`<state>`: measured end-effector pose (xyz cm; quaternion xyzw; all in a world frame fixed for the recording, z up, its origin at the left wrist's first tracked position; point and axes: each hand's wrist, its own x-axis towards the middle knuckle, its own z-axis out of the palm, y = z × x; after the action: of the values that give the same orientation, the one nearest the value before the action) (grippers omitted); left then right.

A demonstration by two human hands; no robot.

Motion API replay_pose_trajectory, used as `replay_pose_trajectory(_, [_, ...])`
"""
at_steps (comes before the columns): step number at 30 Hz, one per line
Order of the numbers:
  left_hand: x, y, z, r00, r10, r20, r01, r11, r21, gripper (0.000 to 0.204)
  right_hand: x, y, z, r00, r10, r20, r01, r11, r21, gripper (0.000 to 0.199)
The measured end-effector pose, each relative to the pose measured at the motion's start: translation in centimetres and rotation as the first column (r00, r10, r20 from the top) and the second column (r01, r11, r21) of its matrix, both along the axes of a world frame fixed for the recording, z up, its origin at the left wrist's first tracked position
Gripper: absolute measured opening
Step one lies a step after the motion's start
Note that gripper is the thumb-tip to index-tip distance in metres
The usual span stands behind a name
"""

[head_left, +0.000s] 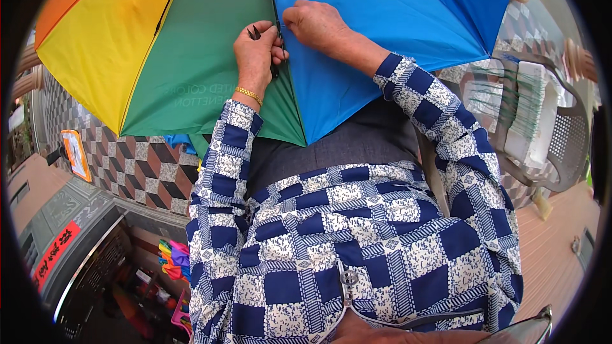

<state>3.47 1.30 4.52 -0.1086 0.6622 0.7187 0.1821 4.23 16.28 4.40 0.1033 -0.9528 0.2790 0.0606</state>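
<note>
A rainbow-coloured umbrella [210, 44] lies spread over my lap, its orange, yellow, green and blue panels divided by dark ribs. Along the rib [293, 99] between the green and light blue panels, both my hands meet. My left hand [255, 57] is closed around a pair of small black thread snips [254, 32], with two pointed tips sticking up past the fingers; its fingertips are at the rib. Just right of it, my right hand [317, 24] pinches at the same rib with bent fingers. Whatever sits between those fingertips is too small to make out.
On the right, a grey plastic chair [570, 146] bears a white foam block [530, 114] with many green strands across it. Patterned paving [137, 165] runs on the left. Bright folded cloth [173, 258] and a pink basket [182, 312] are at the lower left.
</note>
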Motion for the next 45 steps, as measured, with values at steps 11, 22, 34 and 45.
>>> replay_pose_trajectory(11, [-0.1, -0.1, -0.2, 1.0, -0.007, 0.002, 0.007, 1.0, 0.021, 0.017, -0.3, 0.2, -0.1, 1.0, 0.027, -0.011, -0.028, 0.999, -0.035, 0.01])
replay_pose_trajectory(22, [0.3, -0.4, -0.2, 0.999, 0.039, 0.028, -0.04, 0.998, 0.053, 0.015, 0.9, 0.9, 0.5, 0.993, -0.049, 0.104, 0.059, 0.994, -0.095, 0.012])
replay_pose_trajectory(34, [0.2, -0.4, -0.2, 0.999, 0.044, 0.013, -0.045, 0.997, 0.067, 0.014, 0.9, -0.5, 0.7, 0.991, -0.074, 0.115, 0.074, 0.997, -0.001, 0.015])
replay_pose_trajectory(45, [0.3, -0.4, -0.3, 0.999, 0.046, 0.009, -0.047, 0.997, 0.065, 0.015, 0.5, -0.8, 0.5, 0.995, -0.052, 0.08, 0.052, 0.999, -0.004, 0.014])
